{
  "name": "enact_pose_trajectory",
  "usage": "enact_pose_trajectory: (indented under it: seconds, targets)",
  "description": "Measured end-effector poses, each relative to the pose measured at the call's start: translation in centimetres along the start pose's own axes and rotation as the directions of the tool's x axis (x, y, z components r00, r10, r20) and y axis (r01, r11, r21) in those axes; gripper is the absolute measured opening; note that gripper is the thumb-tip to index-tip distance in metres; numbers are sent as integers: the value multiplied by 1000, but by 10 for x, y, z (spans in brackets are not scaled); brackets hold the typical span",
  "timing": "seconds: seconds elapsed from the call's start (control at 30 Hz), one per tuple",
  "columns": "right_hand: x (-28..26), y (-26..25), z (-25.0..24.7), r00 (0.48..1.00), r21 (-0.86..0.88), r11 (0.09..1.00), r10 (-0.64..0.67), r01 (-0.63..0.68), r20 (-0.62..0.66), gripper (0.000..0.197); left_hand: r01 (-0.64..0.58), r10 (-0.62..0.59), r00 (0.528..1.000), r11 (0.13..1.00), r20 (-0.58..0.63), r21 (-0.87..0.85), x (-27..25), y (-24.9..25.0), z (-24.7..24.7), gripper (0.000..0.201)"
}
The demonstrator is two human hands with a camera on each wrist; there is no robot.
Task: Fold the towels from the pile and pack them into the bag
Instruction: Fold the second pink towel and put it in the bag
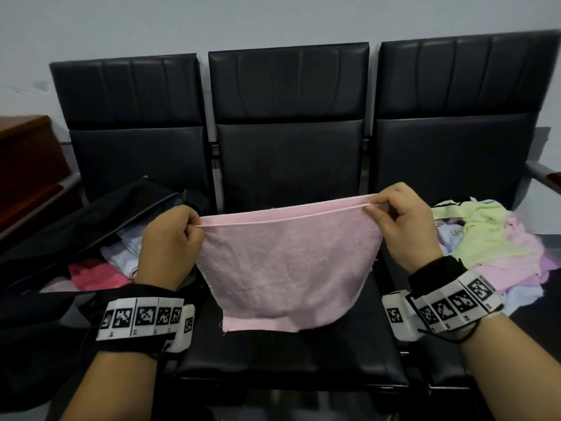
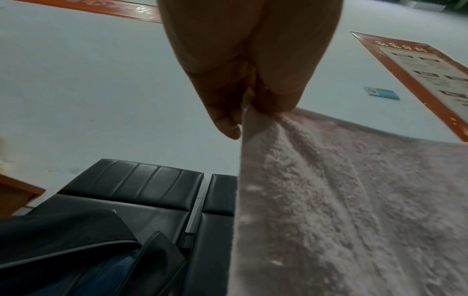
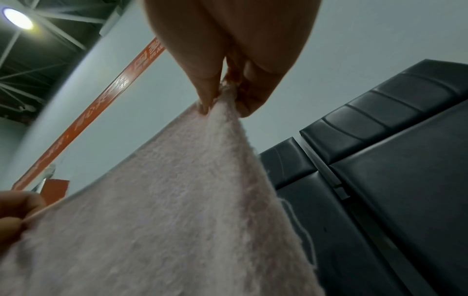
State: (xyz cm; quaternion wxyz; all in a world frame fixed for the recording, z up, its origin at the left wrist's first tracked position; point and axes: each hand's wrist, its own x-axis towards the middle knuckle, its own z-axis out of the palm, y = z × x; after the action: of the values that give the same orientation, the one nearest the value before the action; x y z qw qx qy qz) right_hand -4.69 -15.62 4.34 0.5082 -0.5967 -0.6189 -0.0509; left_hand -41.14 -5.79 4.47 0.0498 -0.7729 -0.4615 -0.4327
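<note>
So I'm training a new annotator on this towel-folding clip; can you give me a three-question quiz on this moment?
1. True or false: both hands pinch the top edge of the pink towel.
2. Which seat holds the pile of unfolded towels? A) the one on the person's left B) the middle one C) the one on the person's right
3. Fill in: the black bag lies open beside the ____ hand.

Key
1. True: the left hand and right hand each pinch a top corner.
2. C.
3. left; folded towels show inside it.
</note>
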Motion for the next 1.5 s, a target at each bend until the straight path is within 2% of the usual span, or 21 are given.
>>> enact_pose_trajectory:
  seconds: [0.07, 0.2, 0.37, 0.47, 0.53, 0.63, 0.73, 0.83, 0.93, 1.0, 1.1, 1.3, 1.4, 1.5]
  targets:
    - [0, 1, -2, 1000, -4, 1000, 9, -9, 11, 6, 8, -8, 1000, 1000, -4, -14, 0, 0, 0, 18]
    - [-3, 5, -7, 992, 30, 998, 56, -60, 115, 20, 59, -58, 998, 997, 13, -46, -1, -1, -3, 22]
    - [-17, 7, -13, 989, 125, 982, 139, -145, 50, 27, 33, -33, 999, 997, 4, -74, -7, 2, -9, 25]
    - [-23, 3, -19, 988, 153, 977, 143, -151, 64, 30, 56, -61, 998, 985, -26, -161, -11, 6, -13, 24]
    - [-25, -1, -24, 988, 142, 980, 131, -141, 80, 27, 102, -117, 992, 964, -47, -247, -13, 10, -16, 24]
    - [-21, -6, -31, 987, 238, 959, 141, -156, 78, 21, 182, -219, 974, 909, -60, -376, -12, 16, -20, 21]
    - [-9, -12, -33, 983, 322, 929, 177, -184, 54, 3, 201, -265, 961, 869, -81, -452, -3, 16, -22, 21]
    - [5, -7, -18, 971, 340, 911, 235, -235, 43, 7, 269, -315, 948, 860, -37, -433, 9, 8, -7, 22]
    - [19, 2, 7, 936, 408, 845, 343, -346, 83, 22, 383, -388, 920, 862, 54, -333, 17, -5, 20, 30]
    - [30, 9, 19, 934, 384, 854, 347, -352, 85, 20, 412, -409, 910, 863, 73, -293, 26, -11, 32, 27]
    - [53, 11, 25, 952, 310, 900, 298, -306, 74, 9, 392, -405, 914, 865, 25, -314, 48, -16, 35, 26]
    - [73, -3, 3, 980, 385, 908, 194, -164, -41, 10, 186, -265, 955, 886, -134, -425, 74, -9, 7, 25]
    - [45, 2, -5, 985, 422, 892, 171, -163, 18, 7, 176, -255, 960, 870, -113, -461, 54, -9, 3, 25]
    - [-1, 15, 4, 971, 430, 870, 225, -239, 85, 5, 220, -254, 967, 866, -15, -448, 17, -16, 15, 24]
